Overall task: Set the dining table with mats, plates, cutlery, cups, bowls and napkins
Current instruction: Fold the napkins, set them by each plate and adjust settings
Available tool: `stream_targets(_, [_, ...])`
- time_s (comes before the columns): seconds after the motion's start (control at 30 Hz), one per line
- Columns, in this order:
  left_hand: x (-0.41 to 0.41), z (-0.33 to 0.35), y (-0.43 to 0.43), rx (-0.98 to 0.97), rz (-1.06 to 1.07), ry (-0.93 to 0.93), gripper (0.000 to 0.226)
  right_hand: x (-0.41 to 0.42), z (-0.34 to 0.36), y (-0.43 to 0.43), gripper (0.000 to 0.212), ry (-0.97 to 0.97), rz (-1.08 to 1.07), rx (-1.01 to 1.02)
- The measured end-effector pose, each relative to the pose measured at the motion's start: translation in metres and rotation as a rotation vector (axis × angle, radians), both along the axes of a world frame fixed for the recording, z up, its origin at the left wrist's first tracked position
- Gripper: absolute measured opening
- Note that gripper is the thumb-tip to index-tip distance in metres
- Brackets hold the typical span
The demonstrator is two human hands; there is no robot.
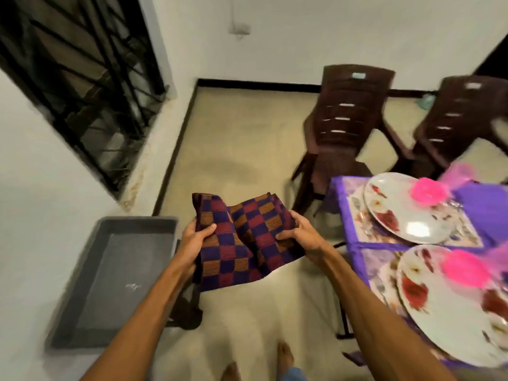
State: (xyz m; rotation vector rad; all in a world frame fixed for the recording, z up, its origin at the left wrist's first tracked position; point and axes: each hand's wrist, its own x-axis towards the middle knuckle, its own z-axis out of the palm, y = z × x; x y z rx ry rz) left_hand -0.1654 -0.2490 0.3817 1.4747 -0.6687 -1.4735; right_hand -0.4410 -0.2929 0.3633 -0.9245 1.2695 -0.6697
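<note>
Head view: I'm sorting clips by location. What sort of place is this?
Probably a home dining room: a purple-clothed table bears floral plates, brown plastic chairs stand beside it, and the left hand and right hand hold a checked cloth.

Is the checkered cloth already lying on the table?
No, the left hand and right hand hold the checkered cloth up over the floor, beside the table.

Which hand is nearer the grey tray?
Left. The left hand grips the checked cloth just beside the grey tray; the right hand grips its opposite edge, farther away.
</note>
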Motion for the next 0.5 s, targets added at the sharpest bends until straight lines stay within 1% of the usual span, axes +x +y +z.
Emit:
stream_targets(0.1, [-0.068, 0.008, 0.005, -0.012, -0.125, 0.011, 0.026, -0.074, 0.012, 0.041, 0.062, -0.001, -0.139, -0.097])
stream_targets(0.23, [-0.161, 0.012, 0.014, -0.014, -0.279, 0.055, 0.033, -0.172, 0.026, 0.101, 0.068, -0.056, -0.312, -0.12])
stream_targets(0.5, [-0.356, 0.01, 0.046, -0.001, -0.489, 0.095, 0.034, -0.361, 0.036, 0.208, 0.068, -0.123, -0.506, -0.16])
